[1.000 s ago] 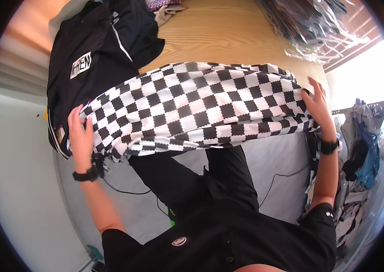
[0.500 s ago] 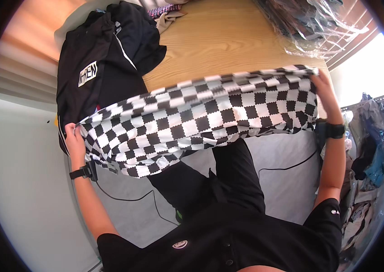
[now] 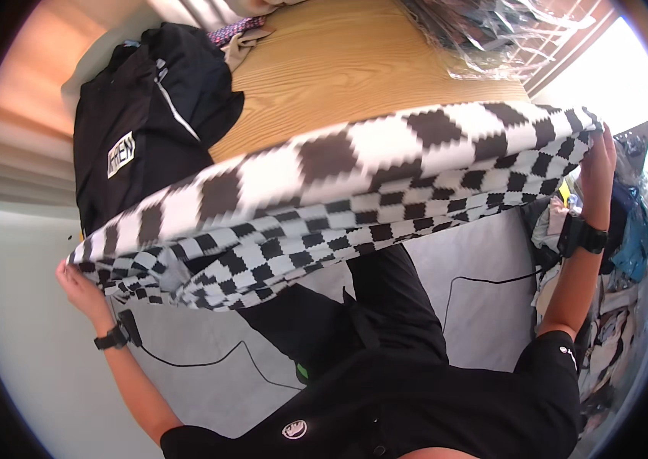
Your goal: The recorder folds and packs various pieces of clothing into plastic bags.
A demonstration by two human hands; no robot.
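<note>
Left hand (image 3: pixel 84 292), arm outstretched, pinches one end of the checkered cloth (image 3: pixel 329 158), spread in the air before the table (image 3: pixel 347 65); right hand (image 3: pixel 599 164), farther forward, pinches the other end; black garment (image 3: pixel 159 103) bears a lettered white patch (image 3: pixel 120 155), black shirt (image 3: pixel 431 405) a pale emblem (image 3: pixel 294 429)

Head-worn fisheye: close above torso (image 3: pixel 446 405), facing down and forward toward wooden tabletop (image 3: pixel 332 61).

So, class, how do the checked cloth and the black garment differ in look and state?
The checked cloth has black and white squares; the black garment is mostly plain black with a white patch. The left hand and right hand hold the cloth stretched between them, while the garment lies on the table, untouched. Both are fabric and both show black and white.
</note>
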